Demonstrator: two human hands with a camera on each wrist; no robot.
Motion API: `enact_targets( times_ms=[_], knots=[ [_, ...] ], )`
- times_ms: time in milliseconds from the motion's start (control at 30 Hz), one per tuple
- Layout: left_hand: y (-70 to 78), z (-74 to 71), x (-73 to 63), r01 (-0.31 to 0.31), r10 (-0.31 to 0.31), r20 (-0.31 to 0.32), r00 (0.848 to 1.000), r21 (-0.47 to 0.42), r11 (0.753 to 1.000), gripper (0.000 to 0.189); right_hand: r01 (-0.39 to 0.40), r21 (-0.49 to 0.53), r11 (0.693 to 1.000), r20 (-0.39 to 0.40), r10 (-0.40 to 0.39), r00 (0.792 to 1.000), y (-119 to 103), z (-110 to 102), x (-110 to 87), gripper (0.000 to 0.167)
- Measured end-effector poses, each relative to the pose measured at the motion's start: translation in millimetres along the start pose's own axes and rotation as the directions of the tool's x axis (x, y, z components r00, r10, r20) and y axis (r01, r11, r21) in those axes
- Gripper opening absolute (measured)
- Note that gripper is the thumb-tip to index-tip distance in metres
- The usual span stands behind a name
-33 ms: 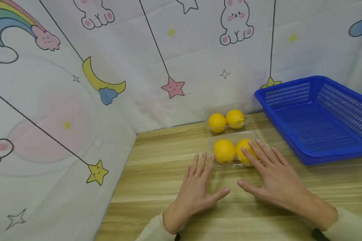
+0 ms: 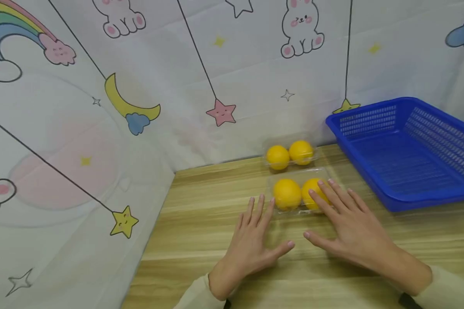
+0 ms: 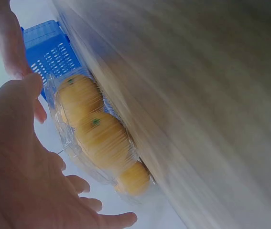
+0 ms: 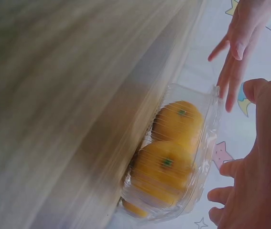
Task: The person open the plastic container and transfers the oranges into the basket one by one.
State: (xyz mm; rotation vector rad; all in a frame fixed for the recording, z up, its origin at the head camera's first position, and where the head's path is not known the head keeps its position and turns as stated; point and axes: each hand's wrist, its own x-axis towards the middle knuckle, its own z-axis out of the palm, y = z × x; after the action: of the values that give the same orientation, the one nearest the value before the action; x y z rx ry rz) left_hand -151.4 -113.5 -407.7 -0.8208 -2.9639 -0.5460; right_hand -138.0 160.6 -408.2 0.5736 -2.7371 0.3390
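Note:
Two oranges (image 2: 287,194) sit inside a clear plastic clamshell box (image 2: 297,174) on the wooden table. My left hand (image 2: 251,244) is spread at the box's near left, with straight fingers and the thumb pointing right. Over the box's right end, my right hand (image 2: 352,231) has its fingers spread, partly covering the right orange in the head view. Both wrist views show the palms apart from the box; the ribbed plastic wraps the oranges (image 4: 161,167) in the right wrist view. Neither hand holds anything.
Behind the near box stands a second clear box with two oranges (image 2: 277,157), close to the patterned cloth backdrop (image 2: 251,86). A blue plastic basket (image 2: 375,180) with mesh sides is at the right. The wooden table (image 2: 201,206) ends at the cloth on the left.

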Motion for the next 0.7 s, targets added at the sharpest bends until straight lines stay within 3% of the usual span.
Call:
enact_targets(
  times_ms=[133, 233, 400, 533, 700],
  knots=[
    [-2.9, -0.5, -2.1, 0.013, -0.012, 0.01, 1.0, -0.025, 1.0, 0.103, 0.001, 0.011, 1.0, 0.003, -0.001, 1.0, -3.6, 1.0, 2.8, 0.095],
    [-5.6, -3.2, -5.3, 0.05, -0.047, 0.031, 0.998, -0.102, 0.994, 0.104, 0.012, 0.038, 0.999, -0.002, -0.012, 1.0, -7.7, 1.7, 6.6, 0.093],
    [-9.2, -9.6, -7.8, 0.113, -0.096, 0.07, 0.993, -0.292, 0.95, 0.096, 0.143, 0.118, 0.983, -0.125, -0.128, 0.984, -9.9, 0.8, 13.2, 0.078],
    [-9.2, -13.3, -0.2, 0.142, -0.108, 0.103, 0.989, -0.424, 0.895, 0.079, 0.281, 0.15, 0.948, -0.26, -0.236, 0.936, -7.0, -2.7, 21.2, 0.056],
    [-3.6, -18.0, 12.1, 0.213, -0.135, 0.175, 0.975, -0.592, 0.777, 0.057, 0.331, 0.131, 0.935, -0.334, -0.273, 0.902, -8.5, -8.2, 30.9, 0.029]
  ],
)
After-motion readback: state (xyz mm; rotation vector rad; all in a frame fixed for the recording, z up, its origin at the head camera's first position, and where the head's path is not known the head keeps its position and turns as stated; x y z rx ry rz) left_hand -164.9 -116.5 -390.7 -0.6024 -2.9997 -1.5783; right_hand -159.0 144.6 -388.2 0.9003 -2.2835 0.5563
